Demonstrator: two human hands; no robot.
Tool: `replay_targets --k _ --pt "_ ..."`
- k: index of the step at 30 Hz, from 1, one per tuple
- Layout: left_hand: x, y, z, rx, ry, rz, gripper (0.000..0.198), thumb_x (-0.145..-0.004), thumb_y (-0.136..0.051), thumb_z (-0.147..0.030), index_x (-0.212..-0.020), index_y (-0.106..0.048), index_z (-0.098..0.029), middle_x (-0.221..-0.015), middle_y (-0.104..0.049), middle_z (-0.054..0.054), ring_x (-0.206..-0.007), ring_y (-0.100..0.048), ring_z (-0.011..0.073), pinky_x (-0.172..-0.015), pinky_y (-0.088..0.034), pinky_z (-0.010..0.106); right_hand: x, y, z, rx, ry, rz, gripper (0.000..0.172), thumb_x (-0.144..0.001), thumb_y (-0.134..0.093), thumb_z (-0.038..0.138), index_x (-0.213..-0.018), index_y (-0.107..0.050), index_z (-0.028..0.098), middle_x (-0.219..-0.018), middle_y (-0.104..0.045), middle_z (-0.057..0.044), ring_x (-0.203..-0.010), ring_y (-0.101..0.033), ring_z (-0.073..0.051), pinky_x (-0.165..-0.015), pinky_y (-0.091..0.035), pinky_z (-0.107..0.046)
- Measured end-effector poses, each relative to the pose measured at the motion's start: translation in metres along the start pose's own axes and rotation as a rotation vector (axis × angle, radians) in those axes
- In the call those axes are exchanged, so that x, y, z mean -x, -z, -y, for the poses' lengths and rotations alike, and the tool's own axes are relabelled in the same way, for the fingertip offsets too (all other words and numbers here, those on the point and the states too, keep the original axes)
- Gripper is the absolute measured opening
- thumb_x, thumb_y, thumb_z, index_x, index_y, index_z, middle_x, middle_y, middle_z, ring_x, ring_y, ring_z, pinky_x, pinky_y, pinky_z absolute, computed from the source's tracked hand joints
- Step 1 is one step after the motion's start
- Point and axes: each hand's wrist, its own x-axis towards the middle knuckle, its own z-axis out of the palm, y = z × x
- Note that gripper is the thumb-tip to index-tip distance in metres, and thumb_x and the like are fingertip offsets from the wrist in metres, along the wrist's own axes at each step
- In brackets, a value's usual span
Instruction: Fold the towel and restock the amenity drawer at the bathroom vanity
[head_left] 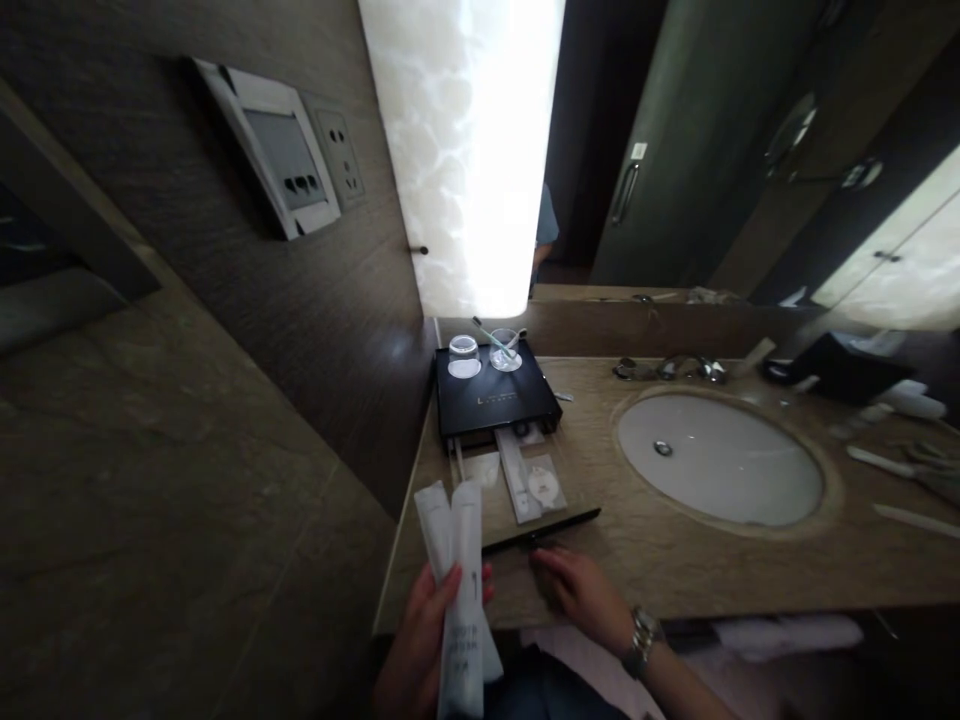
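My left hand [427,625] is closed around two long white paper toothbrush packets [465,600], which fan apart at the top; blurred print runs along the front one. Behind them is a black amenity box [495,395] with its drawer pulled out. In the drawer lie a long flat packet [517,475], a clear packet with a round white piece [545,487] and other small packets. My right hand [574,585], with a metal watch at the wrist, has its fingers closed at the small knob on the drawer's black front [570,525]. The fingertips partly hide the knob.
On the box stand an upturned glass [463,348] and a glass [505,350] with toothbrushes. An oval sink [720,458] with a tap [679,368] lies to the right, with several toiletries [904,400] beyond. A wall [300,350] borders the counter's left side.
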Motion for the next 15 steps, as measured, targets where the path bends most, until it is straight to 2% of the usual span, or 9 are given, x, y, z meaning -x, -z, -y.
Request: replay_targets --k 3,5,7,10,12,15 --pt "-0.005 -0.036 -0.002 -0.011 -0.030 0.083 0.029 -0.085 -0.058 -0.011 -0.113 -0.055 -0.016 -0.091 -0.073 0.010 -0.078 -0.071 0.0185 -0.066 -0.058 0.026 0.015 0.018 0.010 -0.051 -0.026 0.017 0.033 -0.091 -0.041 0.025 -0.107 -0.069 0.021 -0.085 -0.072 -0.005 -0.070 -0.065 -0.018 -0.072 -0.049 -0.032" --pt "0.001 -0.040 0.004 -0.099 -0.016 0.126 0.031 -0.085 -0.060 -0.017 -0.115 -0.053 -0.015 -0.082 -0.071 0.008 -0.068 -0.069 0.0166 -0.059 -0.056 0.024 0.019 0.031 0.012 -0.089 0.023 -0.045 0.033 -0.095 -0.039 0.030 -0.108 -0.068 0.020 -0.084 -0.071 -0.005 -0.067 -0.063 -0.017 -0.071 -0.048 -0.031" --pt "0.014 -0.029 0.013 -0.209 -0.015 0.141 0.037 -0.083 -0.065 -0.028 -0.115 -0.052 -0.015 -0.074 -0.070 0.006 -0.055 -0.063 0.0138 -0.050 -0.050 0.021 0.009 0.043 0.012 -0.069 0.100 -0.126 0.031 -0.096 -0.041 0.032 -0.103 -0.068 0.018 -0.086 -0.070 -0.006 -0.075 -0.063 -0.018 -0.074 -0.047 -0.031" --pt "0.037 0.005 0.025 -0.267 -0.095 0.046 0.046 -0.072 -0.076 -0.041 -0.103 -0.054 -0.016 -0.068 -0.068 0.003 -0.049 -0.059 0.0123 -0.045 -0.044 0.020 -0.029 0.055 0.019 0.035 0.201 -0.173 0.025 -0.096 -0.044 0.026 -0.097 -0.067 0.016 -0.093 -0.069 -0.007 -0.087 -0.062 -0.018 -0.080 -0.046 -0.030" --pt "0.048 0.029 0.029 -0.276 -0.150 -0.051 0.051 -0.062 -0.082 -0.046 -0.094 -0.055 -0.017 -0.065 -0.066 0.002 -0.048 -0.058 0.0123 -0.044 -0.043 0.020 -0.065 0.053 0.030 0.183 0.236 -0.117 0.023 -0.096 -0.045 0.023 -0.099 -0.067 0.017 -0.100 -0.068 -0.006 -0.094 -0.061 -0.017 -0.084 -0.045 -0.027" --pt "0.055 0.054 0.031 -0.273 -0.193 -0.154 0.055 -0.057 -0.084 -0.051 -0.089 -0.055 -0.017 -0.064 -0.065 0.001 -0.048 -0.057 0.0124 -0.043 -0.042 0.020 -0.118 0.033 0.049 0.407 0.216 -0.003 0.023 -0.093 -0.051 0.027 -0.111 -0.065 0.019 -0.111 -0.065 -0.005 -0.097 -0.062 -0.017 -0.082 -0.045 -0.026"
